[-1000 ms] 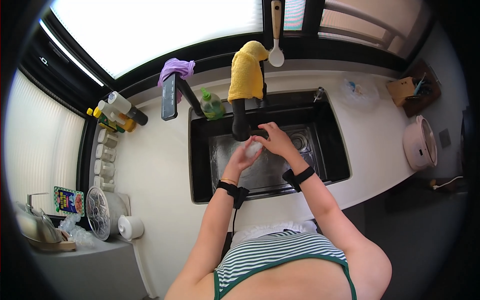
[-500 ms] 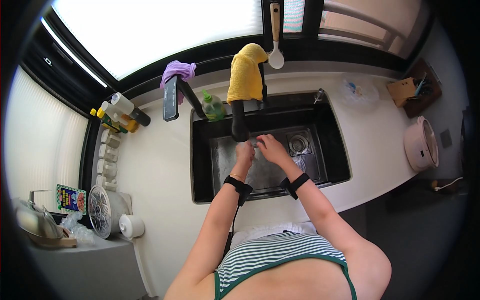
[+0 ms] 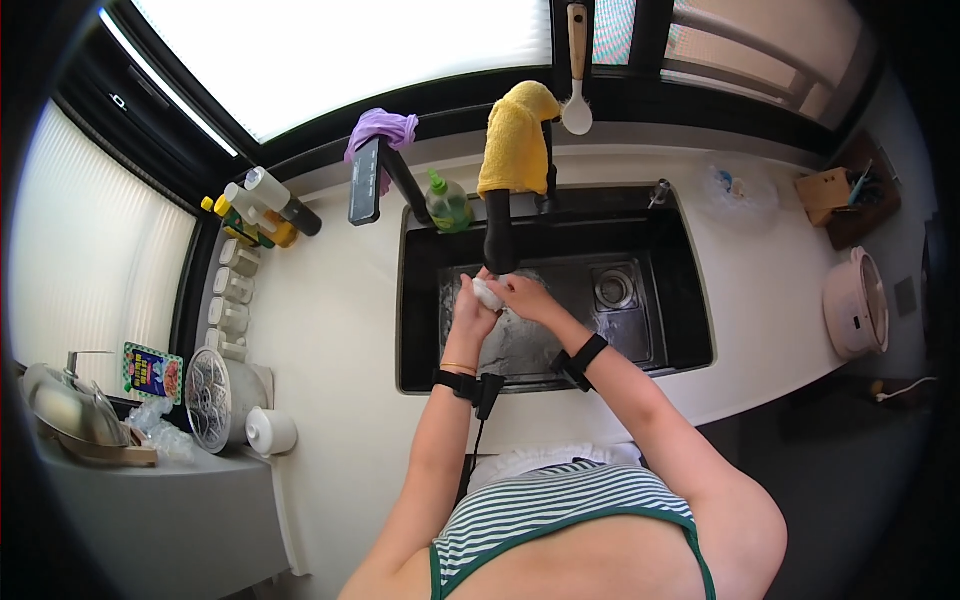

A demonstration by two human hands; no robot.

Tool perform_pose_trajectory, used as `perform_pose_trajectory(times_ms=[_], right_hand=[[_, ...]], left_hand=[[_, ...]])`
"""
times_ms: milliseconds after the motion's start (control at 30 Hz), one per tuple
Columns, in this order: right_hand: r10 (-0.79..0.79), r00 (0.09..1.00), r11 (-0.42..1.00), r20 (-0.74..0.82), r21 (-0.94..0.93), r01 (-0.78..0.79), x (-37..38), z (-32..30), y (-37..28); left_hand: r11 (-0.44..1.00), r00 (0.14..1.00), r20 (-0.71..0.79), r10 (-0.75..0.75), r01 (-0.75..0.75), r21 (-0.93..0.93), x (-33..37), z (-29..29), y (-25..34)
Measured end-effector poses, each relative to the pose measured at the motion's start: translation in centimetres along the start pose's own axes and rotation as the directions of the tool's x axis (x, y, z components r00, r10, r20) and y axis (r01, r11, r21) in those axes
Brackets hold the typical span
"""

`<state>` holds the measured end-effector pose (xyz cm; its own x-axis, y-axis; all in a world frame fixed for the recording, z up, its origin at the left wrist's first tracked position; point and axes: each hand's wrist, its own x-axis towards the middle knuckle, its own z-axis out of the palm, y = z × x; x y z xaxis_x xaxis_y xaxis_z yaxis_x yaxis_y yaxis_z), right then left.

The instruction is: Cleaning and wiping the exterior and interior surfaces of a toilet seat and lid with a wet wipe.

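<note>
Both of my hands are together under the spout of the black faucet (image 3: 498, 235), over the dark sink (image 3: 660, 270). My left hand (image 3: 472, 312) is turned palm up, its fingers curled round a small white rounded thing (image 3: 488, 294) whose kind I cannot make out. From the right, my right hand (image 3: 530, 300) presses its fingertips on the same white thing. The fingers partly cover it. Wet shine lies on the sink bottom below, with a round drain strainer (image 3: 613, 289) to the right. A yellow cloth (image 3: 516, 140) is draped over the faucet.
A green soap bottle (image 3: 449, 205) stands behind the sink, beside a black upright tap (image 3: 366, 180) topped with a purple cloth (image 3: 382, 130). Bottles (image 3: 270, 200) and white containers (image 3: 232, 287) line the left. A pink pot (image 3: 857, 303) and wooden knife block (image 3: 823, 195) stand at right.
My left hand has turned its palm upward, and the white rounded thing now shows in it. My right fingers have come onto it. The whole view has shifted slightly.
</note>
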<state>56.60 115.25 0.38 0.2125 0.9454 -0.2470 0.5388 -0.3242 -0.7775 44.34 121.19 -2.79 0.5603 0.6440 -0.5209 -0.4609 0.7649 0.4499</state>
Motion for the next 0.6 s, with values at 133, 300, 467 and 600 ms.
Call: perform_pose_trajectory(times_ms=[133,300,467,600], right_hand=[[-0.099,0.979,0.987,-0.18,0.111,0.12,0.4,-0.3,1.6],[-0.08,0.941,0.971,-0.33,0.186,0.148,0.2,-1.3,2.6],[-0.174,0.926,0.98,-0.336,0.029,0.195,-1.0,-0.9,1.9],[-0.288,0.896,0.927,-0.338,-0.332,0.173,-1.4,3.4,-0.8]], left_hand=[[0.995,0.987,0.143,-0.073,0.062,0.082,-0.5,0.6,-0.1],[0.982,0.98,0.103,-0.168,0.158,0.1,-0.2,1.4,-1.2],[0.979,0.977,0.133,-0.165,0.147,0.139,2.3,2.1,-2.7],[0.992,0.91,0.412,-0.036,0.083,-0.096,5.0,-2.0,-3.6]])
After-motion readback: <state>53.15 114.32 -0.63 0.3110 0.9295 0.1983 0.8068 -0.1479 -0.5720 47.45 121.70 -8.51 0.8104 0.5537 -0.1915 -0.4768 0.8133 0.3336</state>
